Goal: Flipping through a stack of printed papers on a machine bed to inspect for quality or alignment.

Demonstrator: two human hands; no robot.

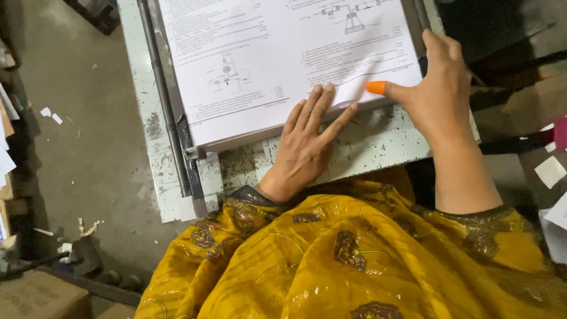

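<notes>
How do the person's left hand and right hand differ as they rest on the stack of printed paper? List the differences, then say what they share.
The left hand lies flat, palm down, fingers stretched over the paper's near edge; the right hand stands more on its side at the paper's corner. The right hand's thumb wears an orange rubber cap; the left hand is bare. Both touch the same stack on the worn table, and both have yellow sleeves.

- You get soft, even light from above; the printed sheets (283, 59) are the brightest area, close to washing out.
- The upper right corner falls into deep shadow.
- The yellow garment (354, 260) shows small glints.
- Your focus is fair at the centre, softer toward the edges.
</notes>
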